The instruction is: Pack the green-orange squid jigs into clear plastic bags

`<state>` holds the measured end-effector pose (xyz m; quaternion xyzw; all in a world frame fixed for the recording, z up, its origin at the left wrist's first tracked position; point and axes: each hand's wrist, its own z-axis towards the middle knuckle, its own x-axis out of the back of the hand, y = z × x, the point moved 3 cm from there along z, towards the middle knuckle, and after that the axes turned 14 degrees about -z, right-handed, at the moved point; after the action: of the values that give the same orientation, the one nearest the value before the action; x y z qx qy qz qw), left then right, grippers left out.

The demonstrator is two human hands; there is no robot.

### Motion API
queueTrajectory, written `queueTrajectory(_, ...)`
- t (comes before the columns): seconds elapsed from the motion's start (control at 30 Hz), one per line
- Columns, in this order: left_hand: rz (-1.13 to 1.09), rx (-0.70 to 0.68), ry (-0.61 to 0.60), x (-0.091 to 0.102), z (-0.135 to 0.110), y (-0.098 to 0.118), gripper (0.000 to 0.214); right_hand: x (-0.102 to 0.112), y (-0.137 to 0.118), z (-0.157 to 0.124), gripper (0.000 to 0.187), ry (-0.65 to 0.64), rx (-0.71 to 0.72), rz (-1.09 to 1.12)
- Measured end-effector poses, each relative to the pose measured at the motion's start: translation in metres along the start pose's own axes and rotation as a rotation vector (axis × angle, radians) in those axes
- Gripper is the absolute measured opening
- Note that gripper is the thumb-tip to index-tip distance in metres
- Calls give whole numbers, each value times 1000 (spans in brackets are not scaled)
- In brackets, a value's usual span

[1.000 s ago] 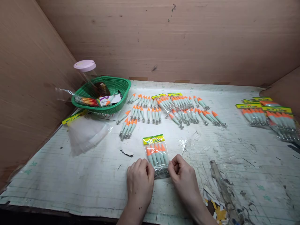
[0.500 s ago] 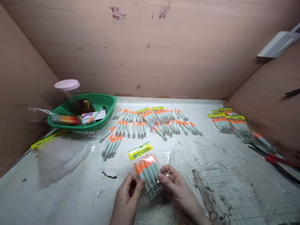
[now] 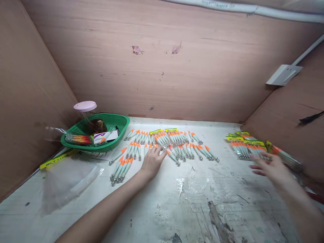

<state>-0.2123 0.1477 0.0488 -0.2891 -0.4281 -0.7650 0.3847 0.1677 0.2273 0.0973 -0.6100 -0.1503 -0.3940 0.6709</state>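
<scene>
Rows of squid lures (image 3: 123, 168) with orange tips, pale green bodies and metal hook crowns lie across the middle of the table. My left hand (image 3: 153, 162) reaches over them with thumb and fingers apart, at the lower edge of a bagged pack of lures (image 3: 162, 137) with a yellow header. Its fingertips are partly hidden. At the right, my right hand (image 3: 272, 167) is slightly blurred, its fingers spread and nothing seen in them. It hovers beside a pile of filled lure packs (image 3: 240, 148). Another lure pack (image 3: 285, 156) lies tilted just beyond that hand.
A green basket (image 3: 120, 123) at the back left holds packaged lures, a card and a pink-lidded clear cup (image 3: 85, 106). Clear bags with a yellow header (image 3: 57, 159) lie in front of it. Cardboard walls (image 3: 157, 91) enclose the table; a red handle (image 3: 316, 197) shows at the right edge.
The lure pack held in both hands has gone from them; a pack now lies at the right pile. My left hand moved forward to the lures, my right hand far right. The view tilted up.
</scene>
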Motion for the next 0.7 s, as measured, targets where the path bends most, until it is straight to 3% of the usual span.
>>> queueTrajectory(0.13, -91, 5, 13, -15, 28, -3, 25, -43, -6, -47, 69, -150, -4, 107)
queueTrajectory(0.23, -209, 50, 60, -10, 39, -10, 21, -49, -12, -68, 66, -219, -3, 154)
queueTrajectory(0.4, -478, 184, 256, 19, 74, -30, 12, -44, -23, -82, 53, -258, 74, 177)
queueTrajectory(0.5, -628, 210, 366, 45, 87, -26, 10, -47, -30, -91, 46, -266, 141, 182)
queueTrajectory(0.6, -699, 192, 417, 69, 62, -6, 8, -48, -35, -109, 39, -260, 218, 134)
queueTrajectory(0.63, -706, 178, 411, 74, 43, 3, 7, -48, -36, -118, 36, -254, 259, 106)
queueTrajectory(0.7, -673, 15, 349, 77, -5, 24, 4, -46, -42, -137, 28, -224, 368, 51)
